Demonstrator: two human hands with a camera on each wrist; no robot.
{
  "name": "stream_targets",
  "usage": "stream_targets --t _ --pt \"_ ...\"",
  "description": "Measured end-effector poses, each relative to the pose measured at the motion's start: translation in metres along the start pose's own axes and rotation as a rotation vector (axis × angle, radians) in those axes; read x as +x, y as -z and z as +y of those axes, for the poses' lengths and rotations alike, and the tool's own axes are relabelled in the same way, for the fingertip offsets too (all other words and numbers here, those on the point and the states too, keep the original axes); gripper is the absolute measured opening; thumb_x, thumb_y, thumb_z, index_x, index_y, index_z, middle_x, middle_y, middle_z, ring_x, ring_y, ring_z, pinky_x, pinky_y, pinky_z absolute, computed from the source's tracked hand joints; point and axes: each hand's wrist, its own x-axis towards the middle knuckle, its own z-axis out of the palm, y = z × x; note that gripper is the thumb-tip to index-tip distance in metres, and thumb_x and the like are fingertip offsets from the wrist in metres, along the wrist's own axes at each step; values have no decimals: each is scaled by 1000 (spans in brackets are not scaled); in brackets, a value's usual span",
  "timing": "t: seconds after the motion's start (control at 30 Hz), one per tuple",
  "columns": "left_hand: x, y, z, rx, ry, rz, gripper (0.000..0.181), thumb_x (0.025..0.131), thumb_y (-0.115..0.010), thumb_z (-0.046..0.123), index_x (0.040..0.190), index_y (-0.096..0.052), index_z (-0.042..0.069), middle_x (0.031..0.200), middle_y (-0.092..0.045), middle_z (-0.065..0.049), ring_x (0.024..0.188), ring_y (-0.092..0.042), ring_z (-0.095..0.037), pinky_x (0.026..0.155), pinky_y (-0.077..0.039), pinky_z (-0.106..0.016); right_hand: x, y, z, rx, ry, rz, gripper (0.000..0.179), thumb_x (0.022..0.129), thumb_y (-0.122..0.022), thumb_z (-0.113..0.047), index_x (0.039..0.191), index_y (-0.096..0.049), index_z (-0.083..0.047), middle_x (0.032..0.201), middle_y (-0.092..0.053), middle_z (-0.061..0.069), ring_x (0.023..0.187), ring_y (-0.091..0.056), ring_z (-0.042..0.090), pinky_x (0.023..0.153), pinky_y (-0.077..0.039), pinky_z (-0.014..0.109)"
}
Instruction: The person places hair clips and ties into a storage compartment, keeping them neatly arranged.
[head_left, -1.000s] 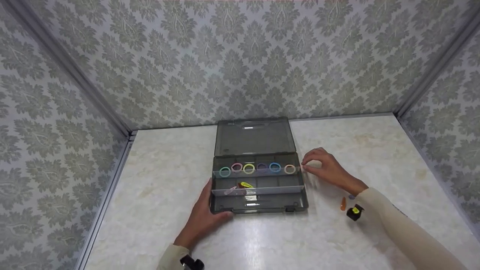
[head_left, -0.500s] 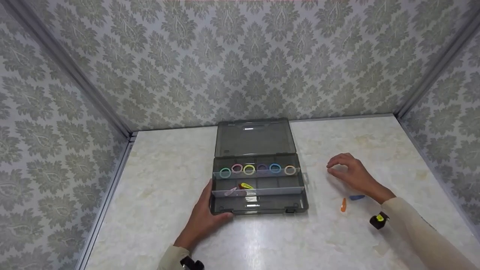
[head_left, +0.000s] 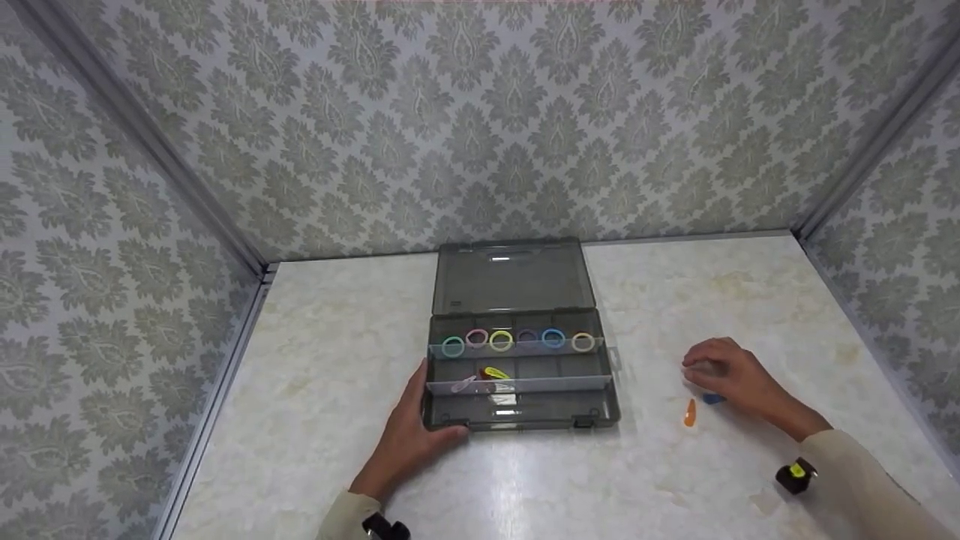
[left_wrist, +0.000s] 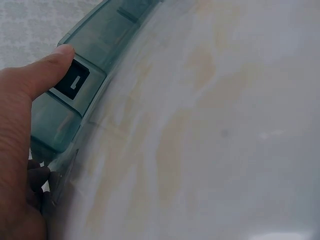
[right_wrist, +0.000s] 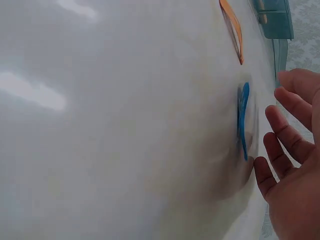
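Note:
A dark translucent organizer box [head_left: 525,409] lies with its lid [head_left: 514,277] folded back. My left hand [head_left: 409,439] grips its left front corner, thumb on the front wall by a black latch [left_wrist: 72,79] and fingers along the side. My right hand [head_left: 731,375] hovers to the right of the box with loosely bent fingers and nothing visible between them. Just beside those fingers a blue hair clip [right_wrist: 242,122] lies on the table, partly covered by the hand in the head view. Left of it is an orange hair clip [head_left: 690,413].
Several coloured hair ties, among them a teal one [head_left: 453,346] and a peach one [head_left: 583,342], stand along the box's back row. The middle row holds a yellow hair clip [head_left: 496,373] and a pink one [head_left: 463,384]. Patterned walls enclose the marbled table [head_left: 337,322].
My right hand has moved from the box's right edge rightward and nearer to me, down by the blue hair clip. The left hand keeps its grip on the box.

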Motion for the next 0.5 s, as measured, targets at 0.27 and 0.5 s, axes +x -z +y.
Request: stream_targets --t 0.27,0.5 --pt "0 0 1 -22 -12 0 143 72 -98 65 179 -13 22 183 -24 -5 167 -25 -31 134 -24 -56 -22 12 3 -46 97 -70 22 89 -93 -7 107 -85 -18 118 -73 3 115 -52 6 95 -41 17" --pt "1 0 0 -40 2 -4 144 71 -100 64 179 -14 26 182 -24 -1 167 -25 -29 134 -23 -55 -31 19 9 -18 184 -80 30 82 -94 1 104 -86 -16 118 -70 9 115 -50 10 94 -39 18"
